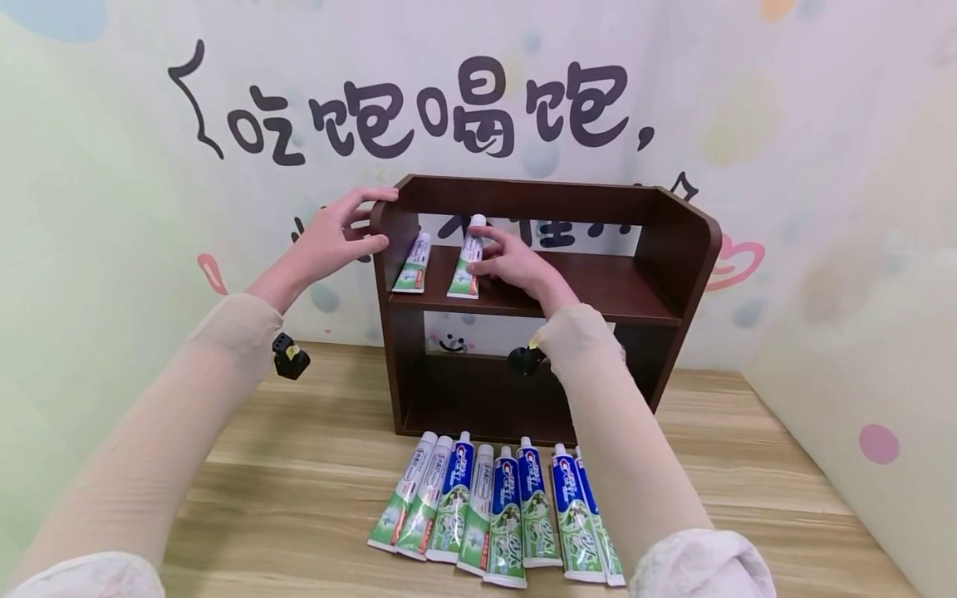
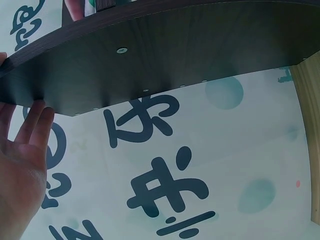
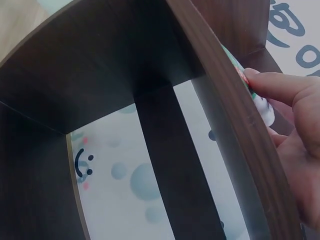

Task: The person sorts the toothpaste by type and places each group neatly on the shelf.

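My right hand [image 1: 517, 262] pinches a white-and-green toothpaste tube [image 1: 464, 281] between thumb and fingers on the upper shelf [image 1: 591, 282] of a dark brown wooden rack. The tube leans back, cap up, its flat end near the shelf's front edge. A matching tube [image 1: 414, 267] stands to its left, beside the side panel. In the right wrist view the shelf edge hides part of the held tube [image 3: 266, 111]. My left hand [image 1: 325, 237] touches the rack's left side panel [image 2: 165, 55], fingers extended along its top and outer face.
On the wooden table [image 1: 284, 473], several toothpaste tubes lie in a row before the rack, some white-and-green [image 1: 478, 507], others blue-and-green [image 1: 507, 515]. The rack's lower compartment [image 1: 478, 399] is below the shelf. A wall [image 1: 748, 166] with black lettering rises behind.
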`<state>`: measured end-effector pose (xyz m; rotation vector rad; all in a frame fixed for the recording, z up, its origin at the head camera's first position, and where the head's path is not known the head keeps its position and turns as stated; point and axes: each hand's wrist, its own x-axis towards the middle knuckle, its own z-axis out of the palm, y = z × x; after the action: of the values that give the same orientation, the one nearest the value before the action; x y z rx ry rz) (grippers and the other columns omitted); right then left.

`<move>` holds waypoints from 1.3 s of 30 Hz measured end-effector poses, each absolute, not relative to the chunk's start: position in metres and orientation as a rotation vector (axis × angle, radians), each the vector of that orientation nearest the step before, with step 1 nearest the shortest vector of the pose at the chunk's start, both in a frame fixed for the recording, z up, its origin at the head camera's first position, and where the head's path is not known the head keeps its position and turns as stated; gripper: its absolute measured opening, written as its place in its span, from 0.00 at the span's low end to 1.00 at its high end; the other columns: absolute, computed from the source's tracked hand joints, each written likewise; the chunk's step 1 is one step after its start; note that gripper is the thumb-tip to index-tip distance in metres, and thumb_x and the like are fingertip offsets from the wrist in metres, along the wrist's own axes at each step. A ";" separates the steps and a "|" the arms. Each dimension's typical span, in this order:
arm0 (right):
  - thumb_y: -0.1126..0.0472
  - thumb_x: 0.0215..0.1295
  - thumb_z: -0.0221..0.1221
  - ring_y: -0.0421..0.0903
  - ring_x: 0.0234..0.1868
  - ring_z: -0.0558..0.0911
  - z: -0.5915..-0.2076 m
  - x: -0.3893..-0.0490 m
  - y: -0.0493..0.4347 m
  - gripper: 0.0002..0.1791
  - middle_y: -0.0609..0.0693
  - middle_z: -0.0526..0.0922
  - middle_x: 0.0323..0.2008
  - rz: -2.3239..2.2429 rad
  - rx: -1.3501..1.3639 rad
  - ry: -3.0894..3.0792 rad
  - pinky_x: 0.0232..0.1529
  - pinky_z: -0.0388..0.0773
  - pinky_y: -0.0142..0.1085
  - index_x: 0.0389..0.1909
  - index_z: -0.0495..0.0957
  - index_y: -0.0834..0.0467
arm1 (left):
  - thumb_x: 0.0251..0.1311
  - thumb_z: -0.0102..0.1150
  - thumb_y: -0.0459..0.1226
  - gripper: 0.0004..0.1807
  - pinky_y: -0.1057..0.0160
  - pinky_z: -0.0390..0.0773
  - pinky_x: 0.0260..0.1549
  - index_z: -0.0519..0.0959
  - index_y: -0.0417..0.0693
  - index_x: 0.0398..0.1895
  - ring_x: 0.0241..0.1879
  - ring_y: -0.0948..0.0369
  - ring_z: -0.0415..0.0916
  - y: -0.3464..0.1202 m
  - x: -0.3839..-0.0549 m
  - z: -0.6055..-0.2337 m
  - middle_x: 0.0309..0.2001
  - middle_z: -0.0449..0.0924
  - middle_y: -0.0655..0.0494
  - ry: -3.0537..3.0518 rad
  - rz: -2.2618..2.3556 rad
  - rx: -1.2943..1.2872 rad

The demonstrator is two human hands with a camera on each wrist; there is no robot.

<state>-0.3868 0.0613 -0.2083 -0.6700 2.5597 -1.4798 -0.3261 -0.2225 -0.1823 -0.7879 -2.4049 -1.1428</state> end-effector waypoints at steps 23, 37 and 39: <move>0.55 0.68 0.61 0.51 0.65 0.70 -0.209 -0.386 0.069 0.33 0.55 0.68 0.70 -1.300 -0.723 2.605 0.73 0.63 0.46 0.72 0.65 0.51 | 0.64 0.60 0.33 0.30 0.78 0.77 0.44 0.66 0.50 0.69 0.70 0.47 0.67 -0.223 -0.326 -0.181 0.73 0.63 0.57 -2.409 -1.186 -0.802; 0.60 0.66 0.59 0.50 0.64 0.69 -0.211 -0.385 0.073 0.34 0.55 0.66 0.71 -1.362 -0.788 2.493 0.72 0.64 0.46 0.73 0.64 0.52 | 0.63 0.61 0.33 0.30 0.76 0.75 0.50 0.67 0.54 0.69 0.69 0.48 0.68 -0.224 -0.326 -0.181 0.73 0.63 0.58 -2.420 -1.152 -0.798; 0.60 0.66 0.59 0.50 0.64 0.69 -0.211 -0.384 0.073 0.34 0.55 0.67 0.71 -1.357 -0.793 2.494 0.71 0.64 0.46 0.73 0.64 0.52 | 0.63 0.61 0.33 0.30 0.75 0.75 0.52 0.68 0.56 0.69 0.69 0.48 0.68 -0.224 -0.327 -0.181 0.73 0.63 0.59 -2.422 -1.147 -0.795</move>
<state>-0.3845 0.0733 -0.2111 -0.7935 2.4935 -1.3573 -0.3266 -0.2239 -0.1812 -0.7948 -2.4220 -1.1470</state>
